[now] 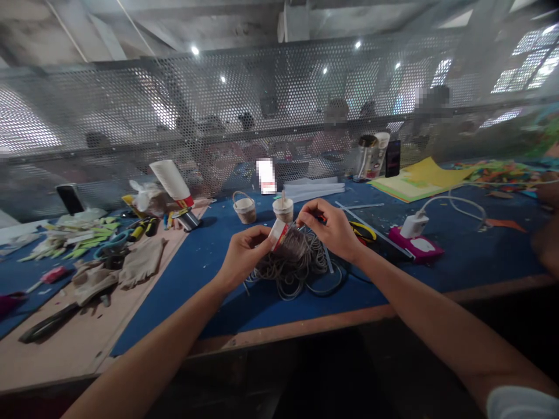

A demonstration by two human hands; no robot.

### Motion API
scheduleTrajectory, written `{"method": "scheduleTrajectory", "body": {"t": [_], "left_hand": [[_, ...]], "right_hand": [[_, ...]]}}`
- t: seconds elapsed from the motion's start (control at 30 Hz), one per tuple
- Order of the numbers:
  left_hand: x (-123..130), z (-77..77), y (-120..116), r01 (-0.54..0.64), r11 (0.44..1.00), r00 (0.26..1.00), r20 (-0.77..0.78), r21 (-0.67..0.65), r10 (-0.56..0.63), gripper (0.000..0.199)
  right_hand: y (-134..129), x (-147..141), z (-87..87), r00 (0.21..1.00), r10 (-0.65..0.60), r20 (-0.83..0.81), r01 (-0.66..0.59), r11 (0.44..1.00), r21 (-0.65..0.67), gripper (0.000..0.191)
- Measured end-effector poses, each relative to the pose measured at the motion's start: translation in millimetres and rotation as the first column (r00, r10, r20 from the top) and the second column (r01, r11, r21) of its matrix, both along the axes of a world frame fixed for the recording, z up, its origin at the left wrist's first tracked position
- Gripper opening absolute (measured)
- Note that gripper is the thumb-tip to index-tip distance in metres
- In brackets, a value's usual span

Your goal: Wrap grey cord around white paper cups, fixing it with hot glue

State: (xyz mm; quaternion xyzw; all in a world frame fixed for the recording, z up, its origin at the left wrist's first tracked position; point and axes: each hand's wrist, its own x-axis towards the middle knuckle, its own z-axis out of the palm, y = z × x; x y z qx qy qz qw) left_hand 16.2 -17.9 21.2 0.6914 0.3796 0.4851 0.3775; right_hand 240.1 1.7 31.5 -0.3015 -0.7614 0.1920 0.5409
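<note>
In the head view, my left hand (250, 249) grips a paper cup (279, 230) lying tilted on its side, with a white and red rim part and a darker grey-brown body. Close to the cup's far end, my right hand (327, 226) is closed in a pinch; what lies between its fingertips is too small to make out. Under both hands a tangled heap of grey cord (289, 279) spreads over the blue table top. Just behind stand two small cord-covered cups, one a basket with a looped handle (245, 209), the other a handleless-looking cup (283, 208) with something upright at it.
Yellow-handled scissors (363, 233) and a pink box with a white plug (417, 244) lie right of the cord. A leaning stack of paper cups (171, 180) and work gloves (142, 263) are at left. Behind rises a perforated metal screen (244, 99).
</note>
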Motion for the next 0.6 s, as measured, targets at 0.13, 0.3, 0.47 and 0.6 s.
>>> {"method": "scheduleTrajectory", "body": {"t": [0.13, 0.3, 0.47, 0.6], "left_hand": [[1.0, 2.3, -0.9, -0.026, 1.0, 1.0, 0.01, -0.004, 0.026, 0.022], [0.5, 2.8, -1.0, -0.034, 0.999, 0.999, 0.009, 0.006, 0.034, 0.021], [-0.6, 1.5, -0.6, -0.009, 1.0, 1.0, 0.022, 0.015, 0.008, 0.019], [-1.8, 0.0, -0.8, 0.014, 0.999, 1.0, 0.006, 0.034, -0.014, 0.018]], "right_hand": [[-2.3, -0.3, 1.2, 1.0, -0.018, 0.0, 0.018, 1.0, 0.014, 0.013], [-0.1, -0.1, 0.1, 0.999, -0.052, 0.008, 0.051, 0.998, 0.029, 0.013], [2.9, 0.5, -1.3, 0.997, -0.069, 0.038, 0.068, 0.997, 0.03, 0.014], [4.9, 0.5, -3.1, 0.996, -0.074, 0.055, 0.072, 0.997, 0.035, 0.013]]}}
